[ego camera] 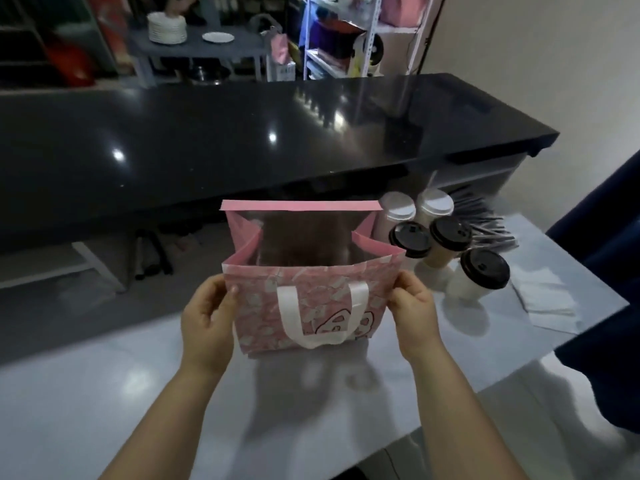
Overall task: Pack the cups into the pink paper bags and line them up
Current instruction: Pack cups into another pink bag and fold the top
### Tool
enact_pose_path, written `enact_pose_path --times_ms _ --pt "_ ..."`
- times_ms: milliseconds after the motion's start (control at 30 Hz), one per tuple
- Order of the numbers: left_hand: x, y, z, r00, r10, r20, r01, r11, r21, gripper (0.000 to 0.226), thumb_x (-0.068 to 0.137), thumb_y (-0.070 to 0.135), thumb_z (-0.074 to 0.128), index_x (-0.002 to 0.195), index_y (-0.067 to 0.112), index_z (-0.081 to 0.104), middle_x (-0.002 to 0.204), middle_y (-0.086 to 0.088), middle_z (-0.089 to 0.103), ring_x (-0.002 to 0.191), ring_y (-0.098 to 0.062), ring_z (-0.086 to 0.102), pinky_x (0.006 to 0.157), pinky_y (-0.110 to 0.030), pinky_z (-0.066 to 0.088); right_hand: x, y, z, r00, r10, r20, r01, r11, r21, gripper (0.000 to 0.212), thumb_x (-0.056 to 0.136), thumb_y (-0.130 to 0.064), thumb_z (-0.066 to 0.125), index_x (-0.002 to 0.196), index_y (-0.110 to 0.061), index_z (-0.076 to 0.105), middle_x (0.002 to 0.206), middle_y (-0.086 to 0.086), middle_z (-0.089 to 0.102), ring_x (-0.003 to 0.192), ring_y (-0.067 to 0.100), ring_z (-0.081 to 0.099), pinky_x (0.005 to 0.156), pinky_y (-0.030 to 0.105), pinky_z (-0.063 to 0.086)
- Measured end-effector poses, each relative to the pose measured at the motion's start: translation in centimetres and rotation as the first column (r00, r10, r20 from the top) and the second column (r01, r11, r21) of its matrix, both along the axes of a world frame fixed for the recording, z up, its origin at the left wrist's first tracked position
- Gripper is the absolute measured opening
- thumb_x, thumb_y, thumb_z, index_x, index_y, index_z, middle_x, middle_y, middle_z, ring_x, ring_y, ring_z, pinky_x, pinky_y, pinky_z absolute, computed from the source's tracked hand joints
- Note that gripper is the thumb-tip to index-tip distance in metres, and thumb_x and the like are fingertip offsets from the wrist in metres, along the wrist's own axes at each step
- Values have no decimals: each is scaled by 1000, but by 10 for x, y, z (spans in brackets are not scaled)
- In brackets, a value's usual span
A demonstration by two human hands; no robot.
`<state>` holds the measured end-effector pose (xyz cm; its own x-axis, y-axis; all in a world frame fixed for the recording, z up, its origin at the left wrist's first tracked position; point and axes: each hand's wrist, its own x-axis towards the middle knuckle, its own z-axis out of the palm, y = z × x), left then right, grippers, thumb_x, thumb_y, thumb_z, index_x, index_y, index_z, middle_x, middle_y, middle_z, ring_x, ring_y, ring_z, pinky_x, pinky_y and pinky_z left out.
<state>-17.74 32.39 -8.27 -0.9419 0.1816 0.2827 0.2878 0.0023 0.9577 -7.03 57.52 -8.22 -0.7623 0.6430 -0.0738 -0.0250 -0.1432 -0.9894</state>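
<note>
A pink paper bag [308, 299] stands upright and open at the centre of a glossy white table [104, 393]. It is a boxy rectangle, long side running left to right, mouth facing up, printed with pale shapes, with a flat white ribbon handle [320, 320] hanging down its near face. The left hand [207, 313] pinches the bag's left edge between thumb and curled fingers; the right hand [412, 310] pinches the right edge the same way. At two o'clock from the bag, five paper cups [485, 275] cluster together, three with black plastic lids, two with white. Beyond stretches a long, shiny black counter [242, 133], with metal shelving [367, 39] at twelve o'clock.
</note>
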Motion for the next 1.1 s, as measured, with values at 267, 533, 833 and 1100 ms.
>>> enact_pose_path --times_ms 267,533,833,1100 --pt "16 23 33 905 412 -109 -411 911 26 16 90 46 53 88 37 66 88 11 68 83 -8 64 68 -20 53 -34 52 16 778 617 114 -623 782 22 67 77 15 46 108 -39 70 100 -1 73 97 16 67 75 25 55" --pt "47 23 48 862 452 -229 -489 860 -145 35 78 12 64 99 40 61 100 11 66 96 -9 63 81 -15 51 -66 93 11 947 306 94 -320 918 233 42 77 22 39 97 -6 65 86 -1 70 82 7 64 78 23 51" --pt "43 42 83 837 188 -514 -506 626 -594 21 77 15 65 96 9 73 104 -3 67 105 -14 54 94 -28 43 -178 94 8 681 69 729 -733 58 678 74 79 -50 64 142 -31 29 147 15 32 137 43 22 112 55 19" --pt "52 41 91 781 83 -619 -559 536 -633 28 78 24 53 86 8 75 83 -3 71 80 -20 61 78 -33 44 -157 86 -12 748 107 655 -655 -34 754 63 87 -30 60 142 -24 29 139 18 35 127 43 31 106 52 30"
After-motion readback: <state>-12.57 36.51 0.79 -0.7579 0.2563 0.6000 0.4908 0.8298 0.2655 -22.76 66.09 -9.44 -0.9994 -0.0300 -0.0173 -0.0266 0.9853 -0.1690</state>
